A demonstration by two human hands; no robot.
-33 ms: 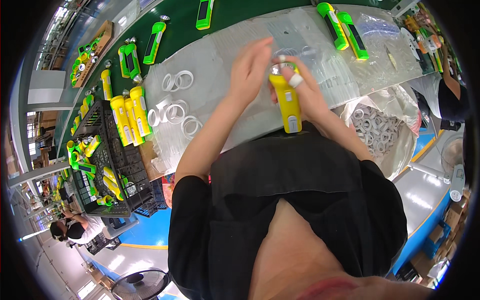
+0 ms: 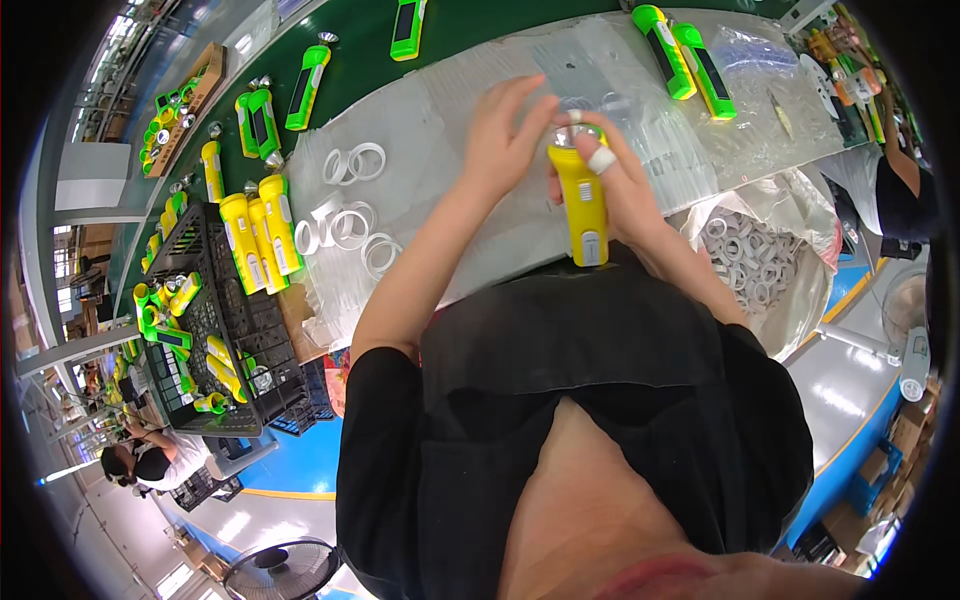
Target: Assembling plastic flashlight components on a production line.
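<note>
My right hand (image 2: 630, 190) is closed round the upper part of a yellow flashlight (image 2: 583, 205), which points its shiny reflector away from me and its tail toward my apron. White wraps cover parts of the thumb and a finger on that hand. Beside the flashlight's head, my left hand (image 2: 498, 140) is open, fingers stretched out and thumb reaching toward the reflector end. Whether the thumb touches it I cannot tell. Several loose white rings (image 2: 327, 207) lie on the plastic-covered work surface (image 2: 430, 130) to the left.
Yellow flashlights (image 2: 240, 240) stand by a black crate (image 2: 268, 365) holding more at left. Green flashlights (image 2: 308, 88) lie along the far green surface, two (image 2: 708, 75) at far right. An open bag (image 2: 808, 215) of white rings sits right. A fan (image 2: 280, 572) stands below left.
The flashlight and my right hand have shifted slightly to the right. My left thumb has spread away from the fingers toward the flashlight's head.
</note>
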